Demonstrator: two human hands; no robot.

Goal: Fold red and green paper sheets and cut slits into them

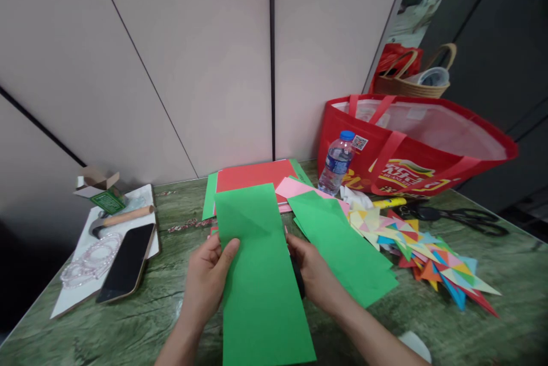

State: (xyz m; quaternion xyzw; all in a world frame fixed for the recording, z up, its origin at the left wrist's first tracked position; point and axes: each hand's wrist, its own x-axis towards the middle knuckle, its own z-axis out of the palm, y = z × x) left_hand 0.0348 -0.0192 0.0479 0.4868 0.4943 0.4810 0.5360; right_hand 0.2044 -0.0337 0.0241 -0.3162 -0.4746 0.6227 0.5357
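A long green paper sheet [261, 274] stands tilted up in front of me. My left hand [208, 274] pinches its left edge, thumb on the near face and fingers behind. At the opposite edge is my right hand [312, 269], its fingers curled and partly hidden by the sheet. A dark object [298, 277] shows between that hand and the paper; most of it is concealed, so I cannot tell its kind. To the right lie more green paper pieces [342, 246], over a pink strip [295, 188]. Behind the sheet are stacked red and green papers [257, 175].
On the right are folded colourful paper pieces [440, 257], black scissors [462, 216], a yellow tube [389, 202], a water bottle [337, 163] and a red bag [428, 149]. The left side holds a phone [127, 263], beads [92, 260], a wooden-handled tool [128, 216] and a small box [105, 197].
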